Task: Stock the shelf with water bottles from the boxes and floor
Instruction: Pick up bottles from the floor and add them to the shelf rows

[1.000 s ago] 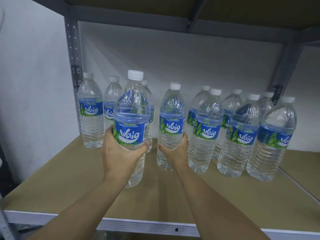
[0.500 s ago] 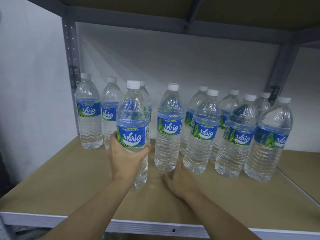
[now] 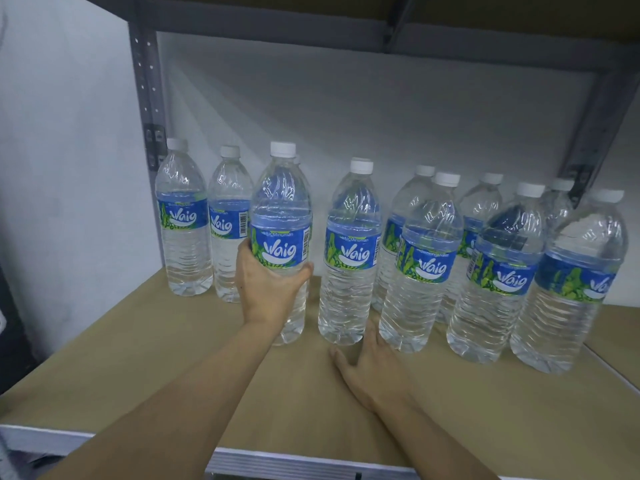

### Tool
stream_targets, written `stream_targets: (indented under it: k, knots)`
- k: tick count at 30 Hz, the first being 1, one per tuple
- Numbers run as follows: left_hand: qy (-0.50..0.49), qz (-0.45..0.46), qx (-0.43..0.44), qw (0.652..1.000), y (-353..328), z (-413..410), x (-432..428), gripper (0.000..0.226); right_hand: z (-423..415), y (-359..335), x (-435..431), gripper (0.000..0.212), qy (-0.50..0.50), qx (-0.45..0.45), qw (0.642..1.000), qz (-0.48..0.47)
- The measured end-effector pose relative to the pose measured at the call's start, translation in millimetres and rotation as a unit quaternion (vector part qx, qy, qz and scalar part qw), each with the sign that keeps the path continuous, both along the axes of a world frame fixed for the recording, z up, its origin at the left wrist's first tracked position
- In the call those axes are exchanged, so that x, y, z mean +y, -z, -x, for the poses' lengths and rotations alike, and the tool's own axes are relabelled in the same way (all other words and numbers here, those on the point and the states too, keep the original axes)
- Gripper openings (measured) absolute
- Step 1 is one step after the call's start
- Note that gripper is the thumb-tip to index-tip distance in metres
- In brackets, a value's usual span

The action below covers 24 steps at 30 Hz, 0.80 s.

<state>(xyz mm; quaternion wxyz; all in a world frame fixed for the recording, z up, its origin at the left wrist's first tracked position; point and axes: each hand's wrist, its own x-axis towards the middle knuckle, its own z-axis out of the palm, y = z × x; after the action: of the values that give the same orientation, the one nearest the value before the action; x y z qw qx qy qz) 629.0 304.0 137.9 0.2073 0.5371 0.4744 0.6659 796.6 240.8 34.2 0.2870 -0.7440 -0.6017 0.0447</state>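
Note:
My left hand [image 3: 266, 287] is wrapped around a clear water bottle [image 3: 281, 216] with a blue label and white cap, standing upright on the brown shelf board [image 3: 173, 358]. Just to its right stands a second bottle [image 3: 349, 254], free of any hand. My right hand [image 3: 372, 370] lies flat on the shelf board with fingers spread, its fingertips near the bases of that bottle and its right neighbour [image 3: 420, 268]. Several more identical bottles stand in two rows across the back and right of the shelf.
Two bottles [image 3: 183, 223] stand at the far left by the grey upright post [image 3: 147, 84]. A grey beam [image 3: 311, 26] of the upper shelf runs overhead. The shelf's metal front edge [image 3: 277, 460] is close to me. White walls lie behind and to the left.
My right hand let go of its bottle, which now stands on the shelf, and dropped flat onto the board. My left hand moved its bottle down and back into the row.

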Motion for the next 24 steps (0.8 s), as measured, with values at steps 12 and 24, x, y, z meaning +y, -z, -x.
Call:
stream_targets:
  k: [12,24]
  knots:
    - [0.044,0.017,0.032,0.998,18,0,23,0.088,3,0,0,0.091,0.003,0.009,1.000,-0.019]
    - [0.109,0.079,0.079,0.988,28,16,18,0.089,4,-5,-2,0.076,0.010,0.009,1.000,-0.024]
